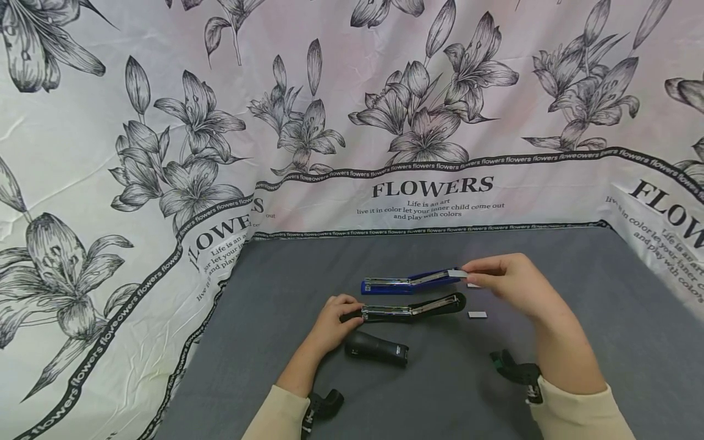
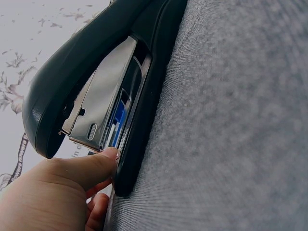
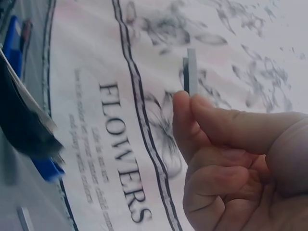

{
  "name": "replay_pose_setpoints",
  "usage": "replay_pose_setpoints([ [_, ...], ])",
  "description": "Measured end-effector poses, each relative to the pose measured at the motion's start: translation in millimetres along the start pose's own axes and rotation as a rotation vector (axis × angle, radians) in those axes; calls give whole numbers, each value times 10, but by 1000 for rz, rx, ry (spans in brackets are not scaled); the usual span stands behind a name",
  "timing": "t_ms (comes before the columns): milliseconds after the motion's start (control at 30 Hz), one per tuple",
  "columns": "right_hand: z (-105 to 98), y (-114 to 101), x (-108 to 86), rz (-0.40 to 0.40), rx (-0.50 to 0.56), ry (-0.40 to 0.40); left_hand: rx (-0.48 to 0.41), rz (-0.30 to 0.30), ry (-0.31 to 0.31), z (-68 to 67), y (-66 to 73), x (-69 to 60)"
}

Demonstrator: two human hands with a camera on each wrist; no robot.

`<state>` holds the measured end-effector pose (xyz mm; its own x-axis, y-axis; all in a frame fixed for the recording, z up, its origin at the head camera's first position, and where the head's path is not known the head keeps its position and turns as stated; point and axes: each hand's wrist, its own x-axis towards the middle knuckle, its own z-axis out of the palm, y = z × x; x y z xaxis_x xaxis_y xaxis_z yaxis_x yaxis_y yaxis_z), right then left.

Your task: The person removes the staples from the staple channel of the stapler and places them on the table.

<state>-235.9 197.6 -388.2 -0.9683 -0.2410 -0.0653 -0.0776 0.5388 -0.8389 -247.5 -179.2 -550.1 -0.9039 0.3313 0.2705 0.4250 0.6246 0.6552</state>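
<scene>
In the head view my left hand grips the left end of a black stapler that lies folded open with its metal channel showing. Behind it lies a blue stapler, also folded open. My right hand pinches a short grey staple strip between thumb and index finger, over the blue stapler's right end. That strip points away from the fingertips in the right wrist view. A second black stapler lies nearest me; it fills much of the left wrist view, partly covering my left fingers.
Two more staple strips lie right of the staplers, one strip in plain sight, the other partly under my right hand. Flower-printed cloth stands behind and beside the grey table. Each wrist wears a black strap mount.
</scene>
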Motion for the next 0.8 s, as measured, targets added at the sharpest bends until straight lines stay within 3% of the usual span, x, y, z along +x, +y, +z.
replay_pose_setpoints([
  [467, -487, 393, -101, 53, -85, -45, 8, -2, -15, -6, 6, 6],
  [800, -680, 730, -143, 141, -55, -127, 5, -3, -17, -3, 5, -7],
])
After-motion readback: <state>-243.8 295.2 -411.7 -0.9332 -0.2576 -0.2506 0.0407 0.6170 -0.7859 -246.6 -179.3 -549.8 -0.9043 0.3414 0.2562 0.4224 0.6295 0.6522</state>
